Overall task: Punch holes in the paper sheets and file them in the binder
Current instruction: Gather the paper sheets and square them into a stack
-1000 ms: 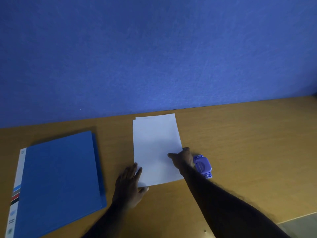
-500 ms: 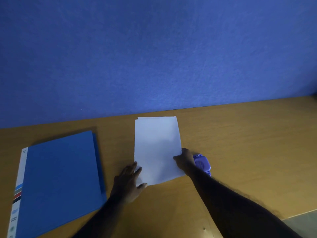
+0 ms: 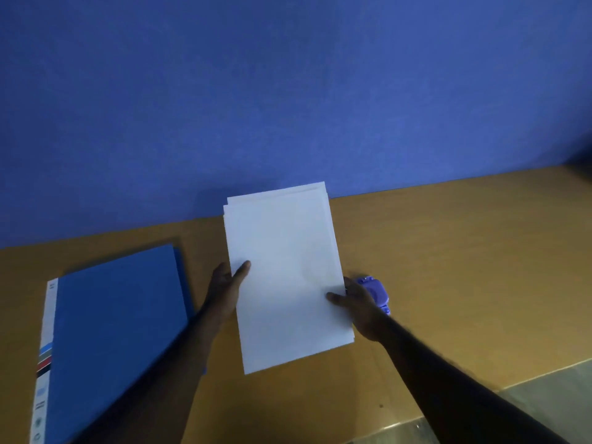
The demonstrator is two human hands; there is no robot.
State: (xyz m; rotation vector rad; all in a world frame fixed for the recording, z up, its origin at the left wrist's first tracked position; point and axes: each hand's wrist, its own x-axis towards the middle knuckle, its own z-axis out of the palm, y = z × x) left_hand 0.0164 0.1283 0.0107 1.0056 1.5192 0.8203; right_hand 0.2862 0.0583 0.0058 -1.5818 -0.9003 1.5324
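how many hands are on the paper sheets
2: the left hand grips the paper sheets at their left edge; the right hand grips the right edge, beside the purple hole punch.

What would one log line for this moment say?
left hand, right hand: hold paper stack | hole punch: on desk | binder: closed

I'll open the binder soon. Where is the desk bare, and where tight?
Widest bare patch: the desk right of the hole punch. A smaller one lies between the paper sheets' near edge and the desk's front edge. Tight: the gap between binder and sheets, filled by the left hand, and the sheets' right edge, where the right hand and punch sit.
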